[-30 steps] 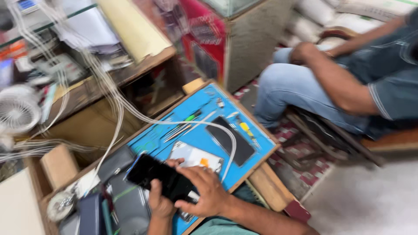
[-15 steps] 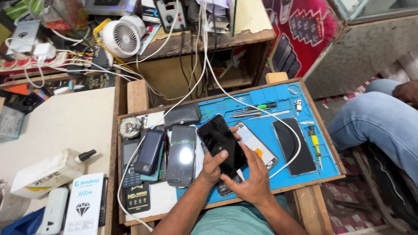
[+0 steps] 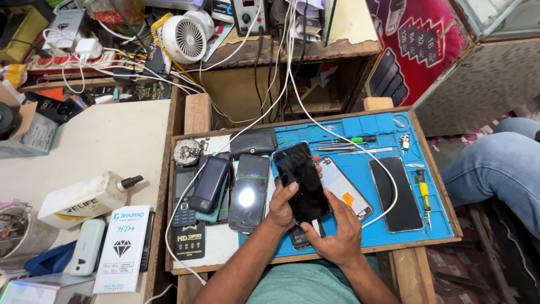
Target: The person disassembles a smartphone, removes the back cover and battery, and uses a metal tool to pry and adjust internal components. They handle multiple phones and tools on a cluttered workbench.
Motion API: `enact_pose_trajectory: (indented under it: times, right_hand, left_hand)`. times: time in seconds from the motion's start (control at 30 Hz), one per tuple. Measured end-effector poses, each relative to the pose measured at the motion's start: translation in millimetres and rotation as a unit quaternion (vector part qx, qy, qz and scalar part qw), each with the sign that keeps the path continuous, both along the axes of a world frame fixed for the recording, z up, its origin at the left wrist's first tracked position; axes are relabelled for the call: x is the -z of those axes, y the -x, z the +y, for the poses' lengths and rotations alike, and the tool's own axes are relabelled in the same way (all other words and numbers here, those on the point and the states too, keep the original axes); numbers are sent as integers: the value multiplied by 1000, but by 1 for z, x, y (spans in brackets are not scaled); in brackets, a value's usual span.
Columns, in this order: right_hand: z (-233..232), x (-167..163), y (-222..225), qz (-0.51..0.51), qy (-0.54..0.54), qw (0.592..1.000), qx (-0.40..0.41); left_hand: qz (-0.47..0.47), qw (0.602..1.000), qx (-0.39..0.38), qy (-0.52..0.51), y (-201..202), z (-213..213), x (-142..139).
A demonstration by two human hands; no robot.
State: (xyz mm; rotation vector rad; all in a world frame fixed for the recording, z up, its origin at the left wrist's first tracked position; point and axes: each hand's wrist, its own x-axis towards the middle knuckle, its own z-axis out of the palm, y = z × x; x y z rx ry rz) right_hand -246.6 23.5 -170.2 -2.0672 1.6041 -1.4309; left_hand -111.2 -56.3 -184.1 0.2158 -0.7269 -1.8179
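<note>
Compared with half a second ago, my view has settled and barely shifted: the black smartphone stays over the blue work mat in the same two-handed hold, and a second ago the whole bench was tilted and blurred as my head swung round. My left hand grips the phone's left edge from below, fingers curled around it with the thumb on the dark glass; my right hand cups the lower right corner, fingers clenched against the phone's side and back. The mat sits in a shallow wooden tray that also holds a row of handsets left of the phone: a keypad phone, a dark blue phone lying partly over it, and a glossy black phone catching a light spot. Just right of the held phone a phone back frame lies on the mat, then a separate black screen panel, with a white cable looping across between them. A yellow-handled screwdriver lies near the mat's right edge. A white bottle lies on the pale table to the left, and a small white fan stands on the shelf above.
</note>
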Motion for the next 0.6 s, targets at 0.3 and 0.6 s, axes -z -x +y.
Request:
enact_pose_trajectory:
  times: [0.3, 0.6]
  right_hand:
    - [4, 7, -1, -37, 10, 999, 17]
    - [7, 21, 4, -39, 42, 998, -18]
  left_hand:
    - [110, 989, 89, -40, -4, -5, -6]
    - [161, 973, 140, -89, -6, -4, 5]
